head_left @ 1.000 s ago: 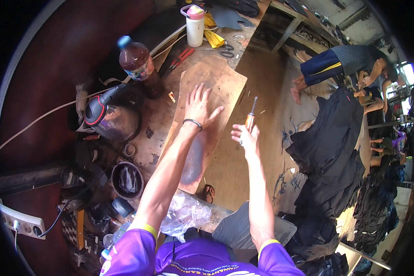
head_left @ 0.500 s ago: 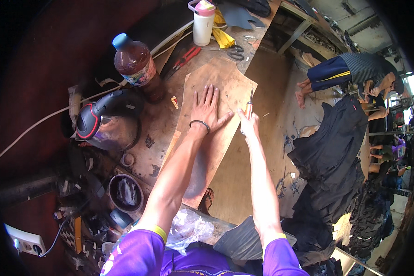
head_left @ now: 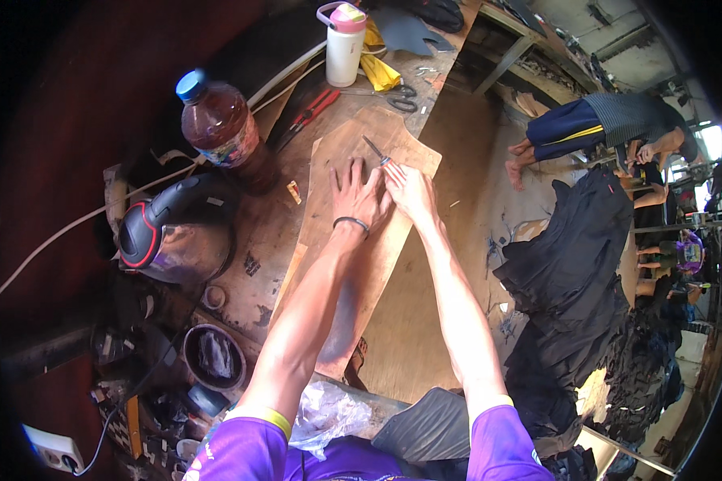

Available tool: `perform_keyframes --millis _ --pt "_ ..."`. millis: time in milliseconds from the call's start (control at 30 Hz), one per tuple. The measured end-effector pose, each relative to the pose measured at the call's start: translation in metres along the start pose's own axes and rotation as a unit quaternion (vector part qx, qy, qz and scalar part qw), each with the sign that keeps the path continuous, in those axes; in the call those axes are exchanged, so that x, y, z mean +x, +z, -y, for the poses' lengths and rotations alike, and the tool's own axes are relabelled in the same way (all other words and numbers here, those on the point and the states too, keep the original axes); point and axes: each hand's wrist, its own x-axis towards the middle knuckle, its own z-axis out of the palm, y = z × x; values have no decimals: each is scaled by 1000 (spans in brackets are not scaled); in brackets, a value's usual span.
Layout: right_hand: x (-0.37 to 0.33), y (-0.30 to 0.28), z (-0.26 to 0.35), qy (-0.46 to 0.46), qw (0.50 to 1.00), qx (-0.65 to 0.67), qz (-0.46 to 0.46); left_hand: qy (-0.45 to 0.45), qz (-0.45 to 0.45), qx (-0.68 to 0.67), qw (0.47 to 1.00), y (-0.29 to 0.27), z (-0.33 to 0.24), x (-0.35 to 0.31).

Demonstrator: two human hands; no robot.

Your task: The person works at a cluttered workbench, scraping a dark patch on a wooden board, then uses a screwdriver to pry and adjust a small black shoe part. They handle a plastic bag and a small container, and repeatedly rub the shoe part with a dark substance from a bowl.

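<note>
My left hand [head_left: 356, 196] lies on a flat brown board [head_left: 389, 132] cut to a shape with angled corners, its fingers stretched out and a dark band round the wrist. My right hand [head_left: 411, 192] is closed round a slim-bladed hand tool [head_left: 372, 148]. The thin dark blade points up and left over the board. Most of its handle is hidden in my fingers, so its exact kind is unclear. Both hands meet near the board's middle, right fingers against the left hand's edge.
Left of the board stand a large bottle [head_left: 221, 120] of dark liquid and an electric kettle [head_left: 184, 232]. Red-handled cutters [head_left: 313, 111], black scissors [head_left: 403, 98] and a white tumbler [head_left: 345, 52] sit at the far end. Black sheets [head_left: 573, 240] are heaped at right; another person [head_left: 610, 124] bends beyond.
My right hand has moved left from the board's right edge to beside my left hand. The blade has swung from pointing upward to pointing up and left. My left hand stays flat.
</note>
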Motion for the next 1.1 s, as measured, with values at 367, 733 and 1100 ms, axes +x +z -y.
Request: perform_keyframes --millis 367,733,1100 --pt "0 3 -26 -45 992 11 -117 10 -46 -14 999 5 3 -1" --pt "-15 27 -67 129 967 97 -196 -4 -44 -13 999 -3 0 -4" --pt "-40 -34 -11 95 980 51 -165 36 -56 -69 995 1 7 -2"
